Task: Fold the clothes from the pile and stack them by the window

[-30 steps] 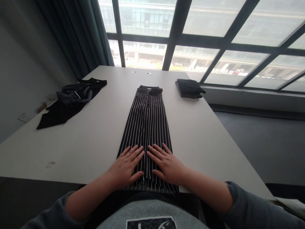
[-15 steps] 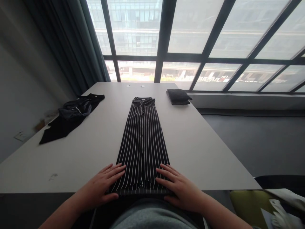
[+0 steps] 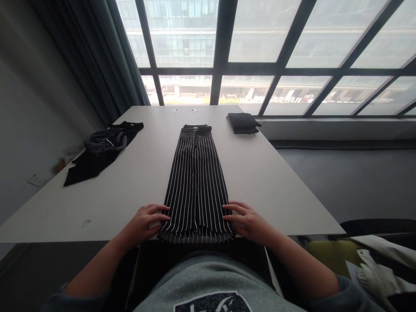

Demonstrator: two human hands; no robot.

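Note:
A pair of black trousers [image 3: 196, 177] with thin white stripes lies lengthwise down the middle of the table, waistband at the far end. The hem reaches the near table edge and looks slightly curled. At the left side edge, just above the hem, my left hand [image 3: 147, 222] has its fingertips bent over the fabric. Opposite it, my right hand [image 3: 245, 221] takes the right side edge the same way. Both hands look closed on the cloth; the thumbs are mostly hidden.
The white table [image 3: 269, 186] carries a heap of dark clothes [image 3: 105, 147] at the left edge and a folded dark garment [image 3: 243, 123] at the far right. Beyond stand large windows and a curtain [image 3: 81, 52]. A green chair seat [image 3: 333, 256] with white items is at lower right.
My hands have gone from lying flat on the trousers near the hem to the side edges, fingers now curled around them. The view has shifted, showing more of my shirt.

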